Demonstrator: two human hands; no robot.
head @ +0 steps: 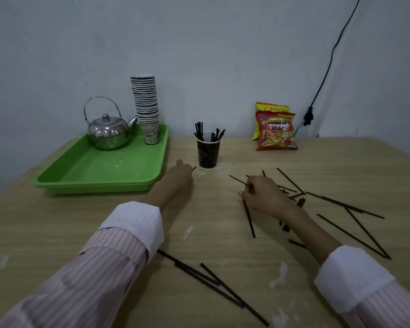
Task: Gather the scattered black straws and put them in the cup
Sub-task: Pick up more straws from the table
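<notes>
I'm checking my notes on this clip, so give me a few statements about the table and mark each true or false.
1. The black cup already holds some straws. True.
2. The kettle sits on the bare table. False: it sits in the green tray.
3. The right hand is among the scattered straws. True.
4. The snack bags lie in the tray. False: they stand against the wall, right of the cup.

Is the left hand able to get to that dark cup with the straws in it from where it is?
Probably yes. The left hand lies on the table just left of the cup, with only bare tabletop between them. The green tray sits off to its other side, out of the way.
</notes>
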